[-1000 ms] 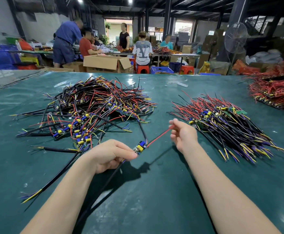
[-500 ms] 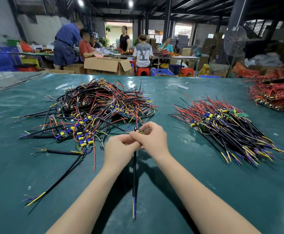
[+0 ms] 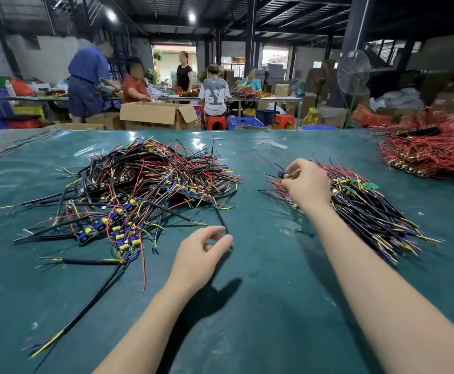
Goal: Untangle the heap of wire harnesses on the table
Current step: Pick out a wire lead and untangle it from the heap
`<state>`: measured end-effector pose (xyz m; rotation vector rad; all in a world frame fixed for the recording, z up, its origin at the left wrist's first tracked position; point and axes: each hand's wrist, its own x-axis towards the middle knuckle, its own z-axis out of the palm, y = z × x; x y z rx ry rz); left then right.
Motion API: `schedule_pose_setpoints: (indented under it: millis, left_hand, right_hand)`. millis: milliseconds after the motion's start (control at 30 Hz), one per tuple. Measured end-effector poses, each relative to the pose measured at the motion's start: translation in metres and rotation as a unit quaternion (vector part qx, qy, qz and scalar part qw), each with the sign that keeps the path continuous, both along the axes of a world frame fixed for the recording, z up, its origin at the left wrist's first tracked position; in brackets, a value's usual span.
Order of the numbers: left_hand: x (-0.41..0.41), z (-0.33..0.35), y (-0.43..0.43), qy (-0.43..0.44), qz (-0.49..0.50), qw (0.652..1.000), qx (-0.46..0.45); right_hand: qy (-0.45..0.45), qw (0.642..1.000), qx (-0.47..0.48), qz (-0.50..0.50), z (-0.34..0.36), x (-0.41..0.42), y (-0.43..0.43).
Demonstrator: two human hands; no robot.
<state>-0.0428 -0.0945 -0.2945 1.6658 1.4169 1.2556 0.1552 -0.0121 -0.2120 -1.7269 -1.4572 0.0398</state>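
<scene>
**Hands Separated: Harness at Right-Hand Pile**

Since the earlier frame, the two hands have parted from the table centre. The right hand now sits above the aligned pile of black, red and yellow harnesses, pinching one harness by its small blue-and-yellow component between thumb and fingertips. The left hand hovers low over the green table cover, fingers loosely curled beside a black cable end; whether it grips the cable cannot be told. The tangled multicoloured heap of wire harnesses lies to the left.
</scene>
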Motion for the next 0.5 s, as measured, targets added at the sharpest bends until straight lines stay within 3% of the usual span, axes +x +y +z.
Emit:
schedule_pose_setpoints:
  millis: [133,233,333,500]
  left_hand:
    - [0.003,-0.004,0.002,0.052,-0.011,0.998,0.015]
    - [0.004,-0.004,0.003,0.083,-0.014,0.996,0.008]
    - [0.003,-0.004,0.003,0.093,-0.015,0.995,0.008]
    - [0.004,-0.003,0.003,0.121,-0.016,0.992,0.009]
  right_hand:
    - [-0.111,0.984,0.043,-0.132,0.005,0.045,0.021]
    - [-0.162,0.971,-0.062,-0.164,-0.012,0.082,0.031]
    - [-0.125,0.964,-0.163,-0.171,-0.03,0.092,0.032]
    - [-0.075,0.982,-0.039,-0.17,-0.026,0.055,0.028]
